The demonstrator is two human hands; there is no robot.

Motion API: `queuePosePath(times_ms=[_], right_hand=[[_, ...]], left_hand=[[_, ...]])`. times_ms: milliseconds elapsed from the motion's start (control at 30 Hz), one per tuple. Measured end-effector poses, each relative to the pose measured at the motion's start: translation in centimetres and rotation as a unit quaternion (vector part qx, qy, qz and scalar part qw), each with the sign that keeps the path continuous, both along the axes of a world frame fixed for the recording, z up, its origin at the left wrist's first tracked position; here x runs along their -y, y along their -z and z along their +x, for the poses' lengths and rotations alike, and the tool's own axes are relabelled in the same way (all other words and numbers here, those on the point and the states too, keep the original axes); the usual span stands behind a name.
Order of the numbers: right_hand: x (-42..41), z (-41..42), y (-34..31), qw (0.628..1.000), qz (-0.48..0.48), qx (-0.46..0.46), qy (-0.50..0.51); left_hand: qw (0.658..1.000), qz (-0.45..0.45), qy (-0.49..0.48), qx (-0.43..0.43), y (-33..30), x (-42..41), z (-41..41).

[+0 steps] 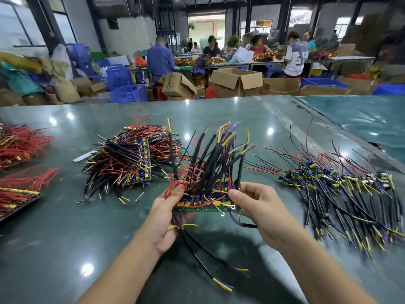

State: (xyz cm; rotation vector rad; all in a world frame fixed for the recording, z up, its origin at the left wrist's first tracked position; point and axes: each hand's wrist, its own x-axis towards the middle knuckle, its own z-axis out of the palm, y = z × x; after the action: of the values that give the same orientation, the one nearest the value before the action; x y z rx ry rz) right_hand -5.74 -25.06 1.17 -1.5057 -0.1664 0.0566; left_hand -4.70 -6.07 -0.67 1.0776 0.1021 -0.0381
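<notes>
At the far left we see heaps of thin red wires (20, 143) lying on the shiny green table (65, 249). Next comes a pile of green boards with black, red and yellow wires (122, 163), with a small white slip (84, 156) just beside it.

In the middle, our left hand (165, 218) grips the left end of a long green circuit board (206, 209). The thumb lies on top and the other fingers curl under it. The board is up in the air above the table, close to us. Its many black wires (210, 161) stick up like a bush, and a few hang down past the left hand.

Our right hand (258, 207) pinches the right end of the board between thumb and bent fingers. Further right, a loose heap of small blue and yellow parts with black wires (341, 194) lies on the table, well apart from the hands. Behind the table stand brown cardboard boxes (236, 82).
</notes>
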Motion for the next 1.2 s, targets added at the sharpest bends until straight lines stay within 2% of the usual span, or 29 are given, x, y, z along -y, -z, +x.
queuePosePath(times_ms=[133,267,367,467,667,867,1033,1100,1200], right_hand=[[-0.1,0.2,0.6,0.996,0.076,-0.032,-0.015],[-0.2,0.5,0.9,0.987,0.147,-0.063,-0.032],[-0.2,0.7,0.8,0.983,0.163,-0.081,-0.030],[0.1,1.0,0.9,0.989,0.127,-0.076,-0.011],[-0.2,1.3,1.5,0.996,-0.032,-0.030,0.080],[-0.2,1.0,0.9,0.988,0.111,-0.085,0.064],[-0.4,1.1,-0.5,0.977,0.150,-0.065,0.137],[-0.2,1.4,-1.5,0.965,0.191,-0.066,0.168],[-0.3,2.0,-3.2,0.955,0.218,-0.073,0.189]], left_hand=[[0.999,-0.027,-0.002,-0.034,0.1,0.0,0.2],[0.991,-0.110,0.030,-0.069,-0.4,-0.1,0.1],[0.992,-0.103,0.033,-0.059,-0.6,-0.2,0.3],[0.998,-0.053,0.022,-0.023,-0.3,-0.3,0.5],[0.996,0.076,-0.035,0.016,0.2,-0.7,0.9],[0.998,0.010,-0.052,0.021,-0.6,-1.6,1.4],[0.993,0.082,-0.080,-0.001,-0.7,-3.6,1.4],[0.991,0.068,-0.116,-0.006,-0.8,-4.6,1.7],[0.972,-0.025,-0.235,-0.010,-0.9,-6.2,2.5]])
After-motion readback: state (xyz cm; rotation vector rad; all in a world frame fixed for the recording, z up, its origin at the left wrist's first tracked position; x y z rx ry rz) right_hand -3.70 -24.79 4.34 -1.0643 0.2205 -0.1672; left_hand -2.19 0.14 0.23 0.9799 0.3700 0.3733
